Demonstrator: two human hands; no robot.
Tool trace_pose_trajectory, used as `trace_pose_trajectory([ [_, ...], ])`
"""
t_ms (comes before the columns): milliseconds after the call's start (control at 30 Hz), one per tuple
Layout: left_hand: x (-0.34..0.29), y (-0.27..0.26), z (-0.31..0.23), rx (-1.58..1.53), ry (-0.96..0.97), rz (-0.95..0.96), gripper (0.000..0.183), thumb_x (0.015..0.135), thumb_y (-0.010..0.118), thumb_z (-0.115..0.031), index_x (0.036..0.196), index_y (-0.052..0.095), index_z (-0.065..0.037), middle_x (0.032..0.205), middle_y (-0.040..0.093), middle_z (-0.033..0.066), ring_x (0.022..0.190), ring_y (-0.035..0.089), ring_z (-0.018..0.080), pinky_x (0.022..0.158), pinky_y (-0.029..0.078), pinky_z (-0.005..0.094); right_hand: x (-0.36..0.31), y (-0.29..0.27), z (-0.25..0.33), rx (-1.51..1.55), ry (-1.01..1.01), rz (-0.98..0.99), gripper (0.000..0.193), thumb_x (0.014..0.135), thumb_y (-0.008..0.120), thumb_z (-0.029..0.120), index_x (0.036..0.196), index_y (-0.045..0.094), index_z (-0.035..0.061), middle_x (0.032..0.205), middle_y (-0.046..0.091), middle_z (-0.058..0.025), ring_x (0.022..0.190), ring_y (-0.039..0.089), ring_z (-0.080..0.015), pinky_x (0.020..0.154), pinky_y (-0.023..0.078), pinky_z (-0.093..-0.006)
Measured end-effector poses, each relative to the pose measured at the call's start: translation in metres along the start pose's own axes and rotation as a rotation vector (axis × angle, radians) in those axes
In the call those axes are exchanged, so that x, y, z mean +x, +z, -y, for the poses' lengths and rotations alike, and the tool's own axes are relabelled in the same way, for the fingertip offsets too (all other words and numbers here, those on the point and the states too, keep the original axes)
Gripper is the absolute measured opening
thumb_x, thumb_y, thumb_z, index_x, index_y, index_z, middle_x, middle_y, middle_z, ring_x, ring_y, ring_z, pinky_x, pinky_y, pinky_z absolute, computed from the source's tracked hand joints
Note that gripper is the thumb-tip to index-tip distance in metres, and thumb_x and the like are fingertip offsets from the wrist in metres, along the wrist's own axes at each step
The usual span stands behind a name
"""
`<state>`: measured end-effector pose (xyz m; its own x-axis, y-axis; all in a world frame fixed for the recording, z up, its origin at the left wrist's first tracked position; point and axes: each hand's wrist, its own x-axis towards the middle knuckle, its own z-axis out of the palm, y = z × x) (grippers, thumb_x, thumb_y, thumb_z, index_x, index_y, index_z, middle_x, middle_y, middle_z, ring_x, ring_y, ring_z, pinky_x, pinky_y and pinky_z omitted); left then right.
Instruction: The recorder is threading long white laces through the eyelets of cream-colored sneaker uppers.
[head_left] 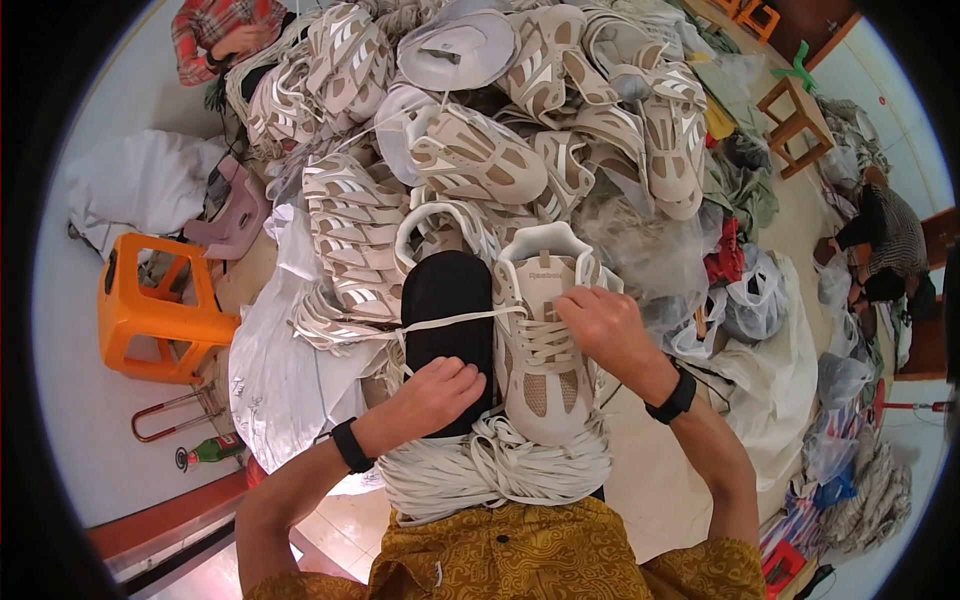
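A beige and white sneaker lies in front of me with its toe toward me, and a white shoelace crosses its tongue. My right hand is closed at the eyelets on the shoe's right side; what its fingertips pinch is hidden. Beside the sneaker lies a flat black sole-shaped piece. Over its lower part my left hand has its fingers curled together, and I cannot make out what is in them. A loose lace end stretches leftward from the sneaker across the black piece. Below both sits a thick bundle of white laces.
Beyond my hands rises a large heap of similar shoe uppers. An orange stool and a green bottle are at left. Plastic bags lie at right. One person is at far left, another at right.
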<state>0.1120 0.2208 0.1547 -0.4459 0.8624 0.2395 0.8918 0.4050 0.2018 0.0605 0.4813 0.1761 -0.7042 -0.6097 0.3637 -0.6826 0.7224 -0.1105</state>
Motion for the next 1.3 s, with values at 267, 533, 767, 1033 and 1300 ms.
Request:
trace_pose_trajectory([
  [267, 0.013, -0.015, -0.007, 0.204, -0.027, 0.235, 0.023, 0.064, 0.054, -0.009, 0.084, 0.053, 0.002, 0.079, 0.047, 0.0106, 0.071, 0.045, 0.0212, 0.064, 0.04, 0.0292, -0.008, -0.005, 0.001, -0.052, 0.06, 0.12, 0.006, 0.068, 0.054, 0.004, 0.072, 0.05, 0.0033, 0.073, 0.048, -0.0071, 0.057, 0.056, -0.0189, 0.049, 0.048, -0.0304],
  [533, 0.077, -0.009, 0.006, -0.313, -0.403, -0.379, 0.013, 0.068, 0.055, -0.001, 0.082, 0.053, -0.002, 0.074, 0.047, 0.0091, 0.075, 0.048, 0.0254, 0.064, 0.04, 0.0316, -0.004, 0.011, -0.001, -0.021, 0.02, 0.037, 0.007, 0.069, 0.053, 0.007, 0.067, 0.048, 0.0024, 0.066, 0.047, -0.0093, 0.053, 0.057, -0.0204, 0.044, 0.047, -0.0314],
  [767, 0.103, 0.011, 0.025, 0.099, -0.259, -0.291, 0.015, 0.064, 0.055, -0.004, 0.078, 0.051, -0.003, 0.077, 0.048, 0.0098, 0.083, 0.049, 0.0267, 0.073, 0.04, 0.0357, -0.003, 0.024, -0.013, 0.056, -0.032, 0.029, 0.007, 0.068, 0.054, 0.008, 0.068, 0.049, 0.0036, 0.065, 0.047, -0.0085, 0.054, 0.057, -0.0216, 0.044, 0.046, -0.0319],
  [1033, 0.104, 0.01, 0.032, 0.108, -0.185, -0.277, 0.013, 0.062, 0.055, -0.005, 0.075, 0.051, -0.003, 0.076, 0.047, 0.0103, 0.083, 0.048, 0.027, 0.076, 0.04, 0.0367, 0.002, 0.027, -0.017, 0.488, 0.105, 0.026, 0.006, 0.068, 0.059, 0.008, 0.068, 0.054, 0.0054, 0.07, 0.055, -0.0076, 0.061, 0.057, -0.0263, 0.055, 0.046, -0.0366],
  [1300, 0.106, 0.009, 0.03, 0.134, -0.198, -0.239, 0.011, 0.063, 0.055, -0.007, 0.073, 0.05, -0.003, 0.074, 0.049, 0.0103, 0.082, 0.048, 0.0249, 0.076, 0.04, 0.035, 0.005, 0.01, -0.009, 0.348, 0.215, 0.159, 0.001, 0.07, 0.057, 0.006, 0.07, 0.056, 0.0063, 0.073, 0.058, -0.0087, 0.065, 0.059, -0.0273, 0.056, 0.047, -0.0367],
])
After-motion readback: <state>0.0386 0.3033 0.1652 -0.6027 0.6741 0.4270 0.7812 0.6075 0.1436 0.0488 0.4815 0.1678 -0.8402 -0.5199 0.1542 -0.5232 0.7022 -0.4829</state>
